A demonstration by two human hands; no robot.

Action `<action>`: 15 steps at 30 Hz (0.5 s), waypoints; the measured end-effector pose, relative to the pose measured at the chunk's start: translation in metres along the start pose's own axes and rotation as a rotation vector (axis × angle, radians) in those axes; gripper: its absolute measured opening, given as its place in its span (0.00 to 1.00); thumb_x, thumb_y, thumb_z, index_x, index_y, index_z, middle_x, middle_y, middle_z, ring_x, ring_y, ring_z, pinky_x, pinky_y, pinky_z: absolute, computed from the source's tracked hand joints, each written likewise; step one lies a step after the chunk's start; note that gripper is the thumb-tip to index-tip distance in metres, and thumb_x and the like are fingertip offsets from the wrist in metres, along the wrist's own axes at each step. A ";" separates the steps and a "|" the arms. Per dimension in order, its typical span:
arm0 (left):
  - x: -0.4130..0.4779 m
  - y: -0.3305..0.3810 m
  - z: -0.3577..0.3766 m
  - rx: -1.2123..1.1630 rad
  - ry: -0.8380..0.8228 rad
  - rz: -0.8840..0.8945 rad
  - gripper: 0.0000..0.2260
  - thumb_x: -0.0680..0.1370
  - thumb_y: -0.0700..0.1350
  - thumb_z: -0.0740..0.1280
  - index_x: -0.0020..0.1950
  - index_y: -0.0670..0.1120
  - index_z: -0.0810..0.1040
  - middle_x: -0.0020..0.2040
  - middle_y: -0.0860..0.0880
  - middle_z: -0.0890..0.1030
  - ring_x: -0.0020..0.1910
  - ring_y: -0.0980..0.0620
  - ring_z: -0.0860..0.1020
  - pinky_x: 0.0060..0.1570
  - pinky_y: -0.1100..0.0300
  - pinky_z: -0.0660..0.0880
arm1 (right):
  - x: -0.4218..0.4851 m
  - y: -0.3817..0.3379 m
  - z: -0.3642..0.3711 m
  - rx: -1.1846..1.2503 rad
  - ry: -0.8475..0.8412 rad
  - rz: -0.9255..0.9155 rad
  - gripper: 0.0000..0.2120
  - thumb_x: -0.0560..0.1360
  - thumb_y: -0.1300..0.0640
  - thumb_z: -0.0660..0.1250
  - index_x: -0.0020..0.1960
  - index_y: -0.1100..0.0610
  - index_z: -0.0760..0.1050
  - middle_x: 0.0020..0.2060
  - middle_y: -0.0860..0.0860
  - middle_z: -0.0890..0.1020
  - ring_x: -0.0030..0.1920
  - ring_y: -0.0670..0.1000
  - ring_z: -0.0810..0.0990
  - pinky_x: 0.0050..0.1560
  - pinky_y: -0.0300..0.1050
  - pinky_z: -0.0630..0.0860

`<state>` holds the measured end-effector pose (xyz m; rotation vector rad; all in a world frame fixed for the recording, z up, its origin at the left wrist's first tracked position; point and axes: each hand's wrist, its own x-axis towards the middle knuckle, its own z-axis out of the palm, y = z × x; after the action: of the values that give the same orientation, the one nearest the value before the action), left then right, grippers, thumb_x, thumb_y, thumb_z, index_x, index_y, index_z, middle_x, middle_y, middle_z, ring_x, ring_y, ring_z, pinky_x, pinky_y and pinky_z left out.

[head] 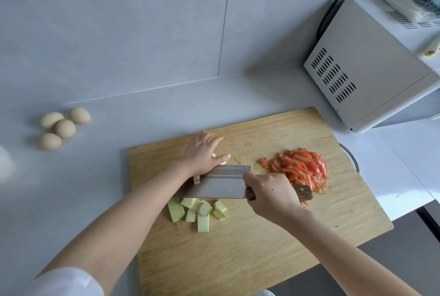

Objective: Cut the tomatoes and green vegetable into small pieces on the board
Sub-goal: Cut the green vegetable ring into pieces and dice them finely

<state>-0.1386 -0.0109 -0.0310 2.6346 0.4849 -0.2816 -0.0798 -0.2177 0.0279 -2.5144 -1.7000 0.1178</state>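
Far to the left, four eggs [59, 127] sit close together on the grey counter [142, 110], well apart from the wooden cutting board [250, 248]. A white sleeve [64, 281] shows in the bottom left corner. The left hand [204, 155] lies flat on the far part of the board. Its fingers are straight and a little spread, and it presses down on a pale piece of vegetable [196, 179]. Only small bits of that piece peek out from under the hand, right against the blade. The cleaver [214, 183] stretches across the board just in front of this hand, with its wide blade standing on its edge and touching the hand. On the near side of the blade, the green vegetable pieces [197, 210] lie in a small heap on the board. Some are long and some are short, with green skin and pale insides. The right hand [271, 194] grips the cleaver's wooden handle [304, 192] with its fingers curled tight round it, and the end of the handle sticks out to the right. Just behind that hand, the tomato pieces [300, 168] lie in a wet red pile on the board, apart from the green heap. At the back right, a white microwave [371, 62] stands on the counter, and a black cord [333, 5] runs up the wall behind it.
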 end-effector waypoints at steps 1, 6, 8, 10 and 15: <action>0.003 -0.002 0.001 -0.001 0.033 -0.002 0.30 0.78 0.62 0.53 0.75 0.49 0.56 0.75 0.45 0.57 0.76 0.45 0.48 0.73 0.49 0.47 | 0.000 0.003 0.000 0.002 0.014 -0.007 0.17 0.53 0.68 0.70 0.31 0.55 0.64 0.17 0.47 0.69 0.16 0.49 0.65 0.15 0.37 0.60; 0.017 -0.008 -0.007 -0.025 0.199 -0.014 0.24 0.79 0.58 0.55 0.67 0.44 0.70 0.67 0.44 0.71 0.69 0.44 0.64 0.69 0.52 0.58 | 0.001 0.015 -0.007 -0.005 0.008 0.010 0.17 0.54 0.68 0.70 0.30 0.54 0.64 0.17 0.47 0.70 0.16 0.48 0.65 0.15 0.37 0.57; 0.015 -0.008 -0.021 -0.184 0.283 -0.053 0.23 0.79 0.59 0.55 0.61 0.44 0.76 0.61 0.46 0.77 0.64 0.48 0.71 0.62 0.56 0.65 | 0.001 0.020 -0.009 -0.001 0.002 0.034 0.19 0.54 0.68 0.70 0.31 0.53 0.61 0.17 0.48 0.69 0.16 0.48 0.66 0.16 0.36 0.52; 0.001 -0.003 -0.033 -0.350 0.218 -0.031 0.24 0.77 0.61 0.57 0.62 0.45 0.76 0.62 0.49 0.76 0.64 0.51 0.71 0.61 0.58 0.64 | 0.000 0.024 -0.010 0.001 -0.008 0.060 0.18 0.54 0.68 0.70 0.31 0.53 0.63 0.17 0.47 0.69 0.16 0.49 0.66 0.18 0.35 0.49; -0.037 -0.007 -0.025 -0.192 -0.149 0.000 0.38 0.67 0.70 0.62 0.73 0.55 0.61 0.74 0.51 0.59 0.73 0.51 0.56 0.70 0.49 0.56 | -0.001 0.029 -0.015 -0.010 -0.014 0.055 0.19 0.55 0.68 0.70 0.31 0.52 0.61 0.18 0.45 0.63 0.17 0.47 0.59 0.20 0.32 0.45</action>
<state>-0.1726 -0.0040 -0.0012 2.4061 0.4389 -0.4071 -0.0513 -0.2302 0.0395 -2.5743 -1.6408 0.1329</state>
